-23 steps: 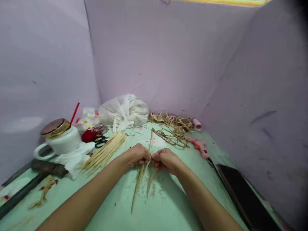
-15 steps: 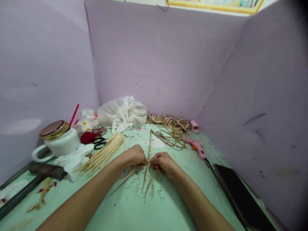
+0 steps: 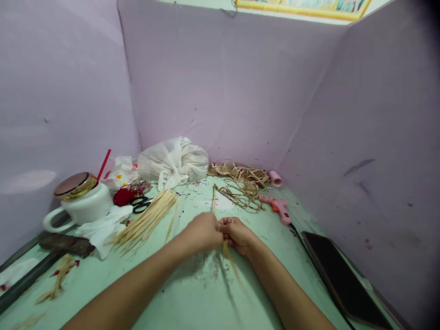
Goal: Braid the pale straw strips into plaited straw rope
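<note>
A thin braid of straw-coloured fibre [image 3: 214, 199] runs from a fixed-looking far end on the table toward me, and its near part disappears between my hands. My left hand [image 3: 205, 231] is closed at the braid's near end, its back turned up and its fingertips mostly hidden. Pressed against it, my right hand [image 3: 238, 233] pinches the strands between thumb and fingers. Loose strand ends [image 3: 228, 254] hang below toward me, blurred by motion. To the left lies a bundle of dry straw strips [image 3: 149, 220], with one strip apart beside it.
A hammer [image 3: 65, 245], white mug [image 3: 91, 206], black-handled scissors [image 3: 140, 204] and white plastic bag [image 3: 177, 160] stand or lie leftward. Coiled braided cord [image 3: 245, 192], a pink glue gun [image 3: 280, 206], pink spool [image 3: 275, 178] and dark phone-like slab [image 3: 340, 275] are rightward.
My left hand has moved right and come over the braid against my right hand. The loose strand ends have swung to the right. The view has shifted slightly.
</note>
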`<move>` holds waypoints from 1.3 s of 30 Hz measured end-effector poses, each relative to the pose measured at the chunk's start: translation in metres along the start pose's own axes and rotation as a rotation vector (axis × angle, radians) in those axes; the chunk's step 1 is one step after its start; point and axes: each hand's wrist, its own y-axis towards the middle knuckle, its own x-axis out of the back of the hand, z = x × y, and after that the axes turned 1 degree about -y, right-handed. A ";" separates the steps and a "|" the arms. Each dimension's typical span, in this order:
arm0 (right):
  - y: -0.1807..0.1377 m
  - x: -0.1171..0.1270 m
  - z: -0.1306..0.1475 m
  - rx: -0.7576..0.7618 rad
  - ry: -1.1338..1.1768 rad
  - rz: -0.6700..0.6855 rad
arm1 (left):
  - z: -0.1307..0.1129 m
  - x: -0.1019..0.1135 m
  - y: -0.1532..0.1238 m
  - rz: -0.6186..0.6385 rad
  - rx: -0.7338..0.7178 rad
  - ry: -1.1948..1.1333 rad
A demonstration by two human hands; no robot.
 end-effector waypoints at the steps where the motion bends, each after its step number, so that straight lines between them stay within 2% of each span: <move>1: -0.001 0.001 0.001 0.005 0.001 0.019 | 0.003 0.007 0.005 0.007 0.030 -0.024; 3: -0.002 0.001 0.003 0.016 -0.001 0.034 | 0.009 0.015 0.014 -0.022 0.102 -0.184; 6: -0.003 0.002 0.004 0.024 0.015 0.046 | 0.015 0.014 0.022 0.120 0.211 -0.443; 8: -0.004 0.002 0.004 0.024 0.028 0.067 | 0.017 0.010 0.024 0.216 0.224 -0.583; 11: -0.004 0.004 0.005 0.032 0.011 0.078 | 0.019 0.005 0.026 0.252 0.228 -0.717; 15: -0.002 0.007 0.005 0.132 -0.192 0.032 | 0.022 0.003 0.029 0.197 0.216 -0.683; 19: -0.002 0.008 0.004 0.338 -0.575 -0.054 | 0.024 -0.001 0.032 0.148 0.199 -0.525; 21: -0.005 0.006 0.005 0.414 -0.767 -0.138 | 0.023 -0.004 0.033 0.099 0.194 -0.402; 24: -0.013 0.002 0.009 0.371 -0.959 -0.305 | 0.022 -0.006 0.033 0.049 0.179 -0.260; 26: -0.019 -0.002 0.012 0.289 -0.985 -0.342 | 0.020 -0.007 0.032 0.039 0.168 -0.254; 28: -0.025 -0.007 0.014 0.240 -0.962 -0.297 | 0.019 -0.008 0.031 0.039 0.188 -0.291; 31: -0.031 -0.014 0.014 0.282 -0.967 -0.264 | 0.020 -0.006 0.031 0.079 0.229 -0.332; 34: -0.032 -0.017 0.012 0.346 -0.995 -0.246 | 0.025 -0.003 0.033 0.137 0.168 -0.354; 37: -0.026 -0.010 0.010 0.314 -0.921 -0.177 | 0.032 0.002 0.035 0.152 0.117 -0.356; 39: -0.021 -0.004 0.011 0.294 -0.797 -0.249 | 0.036 0.004 0.036 0.170 0.095 -0.388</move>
